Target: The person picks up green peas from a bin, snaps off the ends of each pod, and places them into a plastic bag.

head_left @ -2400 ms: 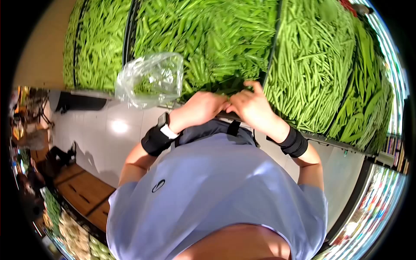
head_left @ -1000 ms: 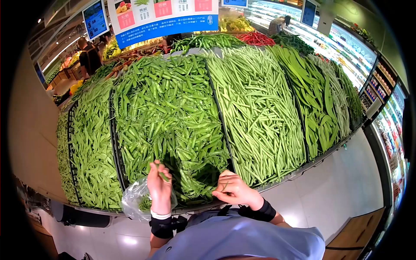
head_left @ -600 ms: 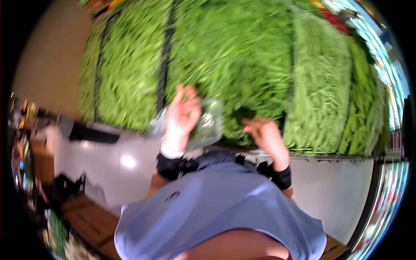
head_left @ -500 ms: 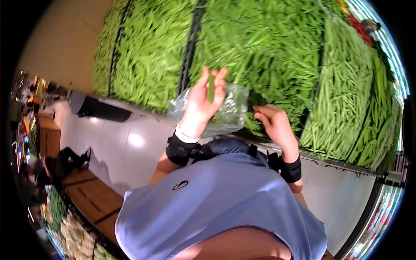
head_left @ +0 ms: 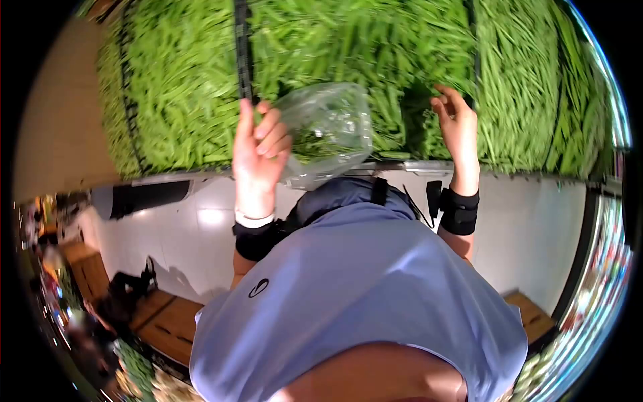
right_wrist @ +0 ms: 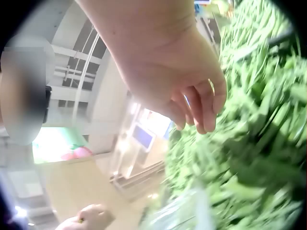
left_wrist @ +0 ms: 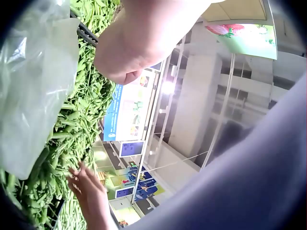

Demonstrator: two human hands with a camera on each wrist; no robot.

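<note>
My left hand [head_left: 261,151] is palm up left of the clear plastic bag [head_left: 335,127], fingers curled; only a small green bit of a pod shows between them in the right wrist view [right_wrist: 80,220]. The bag lies at the front edge of the pod heap [head_left: 382,40], mouth spread, with some green pods inside. In the left wrist view the bag [left_wrist: 33,96] fills the left side. My right hand [head_left: 461,130] hovers over the heap by a dark hollow, its fingers loosely bent and nothing visible in them.
Black dividers [head_left: 242,53] separate the heap from flat green pods [head_left: 181,87] on the left and long beans [head_left: 516,87] on the right. A metal rail [head_left: 415,165] runs along the display's front. Behind are a tiled floor and wooden crates [head_left: 167,328].
The view has shifted. My left hand has moved left, off the bag, and its fingers have curled further over the pod. My right hand has moved away from the bag to the right.
</note>
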